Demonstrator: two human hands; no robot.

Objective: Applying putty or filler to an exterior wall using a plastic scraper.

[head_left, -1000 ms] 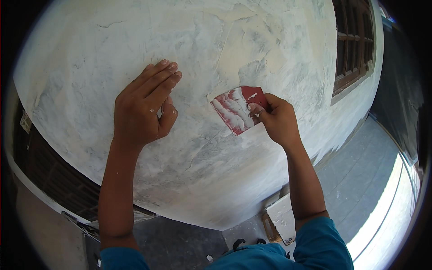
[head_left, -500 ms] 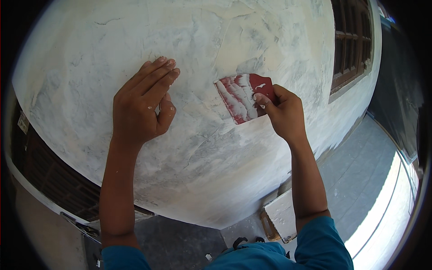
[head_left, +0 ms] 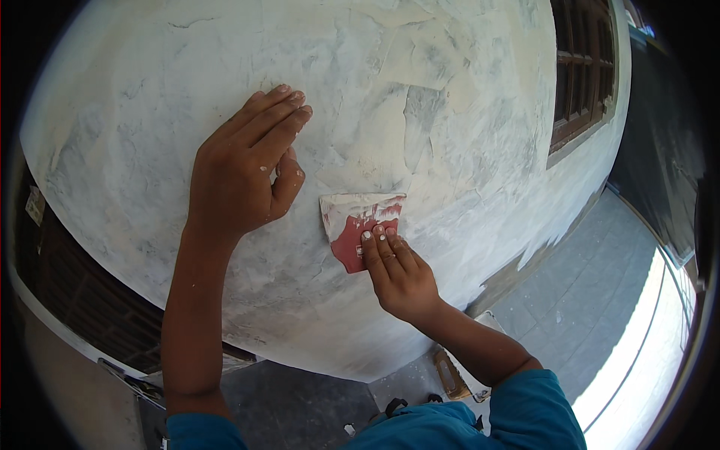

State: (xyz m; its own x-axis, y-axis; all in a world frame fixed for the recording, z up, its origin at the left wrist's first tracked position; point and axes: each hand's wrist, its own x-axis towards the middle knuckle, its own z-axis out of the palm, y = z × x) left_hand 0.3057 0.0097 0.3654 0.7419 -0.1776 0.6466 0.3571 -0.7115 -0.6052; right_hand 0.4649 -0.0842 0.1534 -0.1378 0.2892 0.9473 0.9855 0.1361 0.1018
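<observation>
My right hand (head_left: 403, 281) grips a red putty spreader (head_left: 347, 247), its fingers lying over the flat red face and the thumb hidden. White putty coats the spreader's wide upper edge, which is at the wall's surface. Patchy white and grey putty covers the wall (head_left: 480, 142), with ridges and a bare-looking grey strip above the spreader. My left hand (head_left: 240, 165) is up at the wall to the left, fingers stretched out close together and thumb bent. Its palm is hidden, and nothing shows in it. Spots of putty dot both hands.
A brown barred window (head_left: 585, 71) is set in the wall at the upper right. Dark slatted woodwork (head_left: 90, 292) runs along the lower left. Below stands a putty-spotted white board beside a brown wooden piece (head_left: 450, 375). Grey tiled floor (head_left: 555, 285) stretches right, with a bright sunlit strip.
My right hand has swung down and left with the spreader, turning it so its putty-coated edge faces up at the wall. My left hand has shifted slightly right.
</observation>
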